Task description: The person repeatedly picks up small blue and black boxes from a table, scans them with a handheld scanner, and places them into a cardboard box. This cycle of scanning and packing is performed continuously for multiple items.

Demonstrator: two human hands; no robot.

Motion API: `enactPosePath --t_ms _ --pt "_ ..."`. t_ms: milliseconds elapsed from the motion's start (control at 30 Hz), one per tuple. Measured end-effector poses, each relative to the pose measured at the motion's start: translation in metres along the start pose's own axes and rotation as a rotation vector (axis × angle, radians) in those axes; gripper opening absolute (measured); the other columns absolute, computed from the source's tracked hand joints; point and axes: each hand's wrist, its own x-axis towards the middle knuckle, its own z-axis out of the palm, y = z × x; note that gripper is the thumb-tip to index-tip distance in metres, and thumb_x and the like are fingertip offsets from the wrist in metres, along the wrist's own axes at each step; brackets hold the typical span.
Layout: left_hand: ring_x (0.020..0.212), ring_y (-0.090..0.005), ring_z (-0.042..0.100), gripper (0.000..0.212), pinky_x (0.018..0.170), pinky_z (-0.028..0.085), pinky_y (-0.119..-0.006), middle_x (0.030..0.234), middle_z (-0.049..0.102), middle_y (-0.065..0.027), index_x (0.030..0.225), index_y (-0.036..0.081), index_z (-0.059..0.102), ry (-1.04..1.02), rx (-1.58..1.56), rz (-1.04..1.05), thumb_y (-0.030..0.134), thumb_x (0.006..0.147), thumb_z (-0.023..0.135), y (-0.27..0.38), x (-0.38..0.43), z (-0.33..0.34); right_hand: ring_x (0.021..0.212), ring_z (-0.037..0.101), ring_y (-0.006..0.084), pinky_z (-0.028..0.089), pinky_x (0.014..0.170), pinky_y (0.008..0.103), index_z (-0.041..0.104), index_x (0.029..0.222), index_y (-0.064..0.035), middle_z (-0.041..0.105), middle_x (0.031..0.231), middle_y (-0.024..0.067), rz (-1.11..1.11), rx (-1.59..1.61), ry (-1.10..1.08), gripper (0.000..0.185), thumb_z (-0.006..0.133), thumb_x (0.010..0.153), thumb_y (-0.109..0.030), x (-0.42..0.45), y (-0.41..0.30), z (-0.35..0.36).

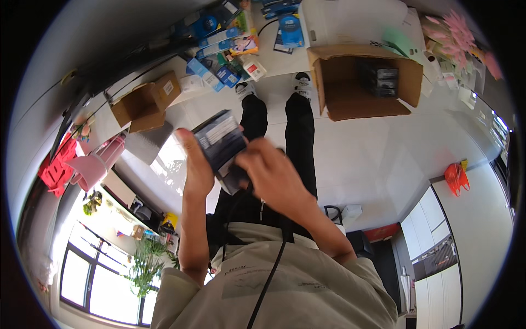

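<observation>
My left hand (pixel 199 170) grips a dark box (pixel 222 142) by its left side, thumb along the edge. The box is tilted and carries a pale label with writing on its face. Against its lower right part lie the curled fingers of my right hand (pixel 273 177), blurred by motion. Whether those fingers grip the box or only touch it is unclear, and they hide part of it. Beyond, on the right, an open cardboard box (pixel 345 111) lies on its side with several dark boxes (pixel 386 82) stacked inside.
A smaller open cardboard box (pixel 144 103) is at the left. Several blue cartons (pixel 291 31) and bottles (pixel 254 69) crowd the white surface ahead. My feet (pixel 302 84) stand on pale floor tiles. A red plastic bag (pixel 456 179) is far right; a pink chair-like object (pixel 96 162) is left.
</observation>
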Motion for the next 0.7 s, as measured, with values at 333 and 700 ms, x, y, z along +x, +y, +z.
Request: enactPosePath --t_ms 333,700 --pt "0.091 -0.0315 0.069 0.104 0.084 0.058 -0.041 0.103 0.068 -0.0209 0.119 -0.002 0.056 -0.093 -0.093 0.08 0.089 0.085 0.018 0.0 0.016 -0.013 0.094 0.06 0.0361 0.052 0.077 0.0396 0.054 0.106 -0.0035 0.05 0.107 0.0158 0.036 0.241 0.158 0.044 0.075 0.068 0.002 0.032 -0.016 0.035" --pt "0.095 -0.0179 0.058 0.073 0.086 0.046 -0.03 0.105 0.061 -0.0108 0.125 0.0 0.054 -0.093 0.288 0.297 0.062 0.105 0.02 -0.02 0.017 0.029 0.087 0.054 0.0268 0.043 0.08 0.0323 0.054 0.106 -0.0004 0.051 0.098 0.0131 0.167 0.331 0.401 0.026 0.062 0.082 0.006 0.036 0.013 0.009"
